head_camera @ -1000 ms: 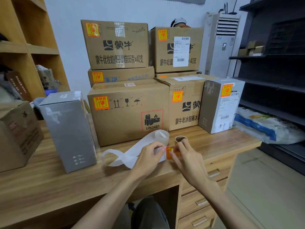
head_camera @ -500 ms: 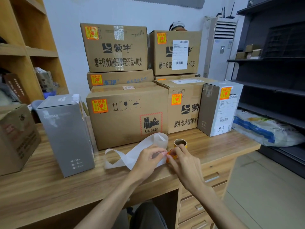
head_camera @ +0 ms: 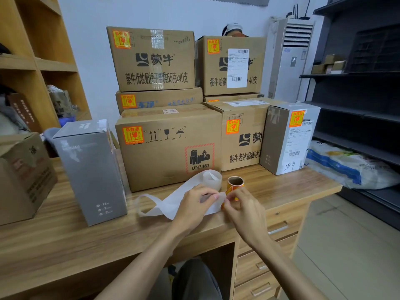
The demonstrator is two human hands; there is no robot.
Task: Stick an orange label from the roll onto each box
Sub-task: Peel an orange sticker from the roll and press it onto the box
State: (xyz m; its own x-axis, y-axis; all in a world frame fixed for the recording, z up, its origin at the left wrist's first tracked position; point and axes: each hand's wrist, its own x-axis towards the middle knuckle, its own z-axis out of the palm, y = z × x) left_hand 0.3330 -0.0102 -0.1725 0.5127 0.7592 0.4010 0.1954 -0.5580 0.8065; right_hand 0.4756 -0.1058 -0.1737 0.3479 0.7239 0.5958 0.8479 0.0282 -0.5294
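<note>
The white backing strip (head_camera: 173, 204) is pinned by the left hand (head_camera: 195, 204), fingers pressed together on it, just in front of the big UN3481 box (head_camera: 168, 148), so the liner stays taut. An orange label (head_camera: 231, 192) is pinched by the right hand (head_camera: 242, 208) beside the label roll (head_camera: 235, 182), likely mid-peel. The grey box (head_camera: 91, 169), left of the UN3481 box, is seen without a label and is probably next.

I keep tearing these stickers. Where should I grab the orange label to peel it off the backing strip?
Pinch the orange label by its lifted edge nearest the roll core, coming from the right with the right hand, while the left hand holds the backing strip flat.
</note>
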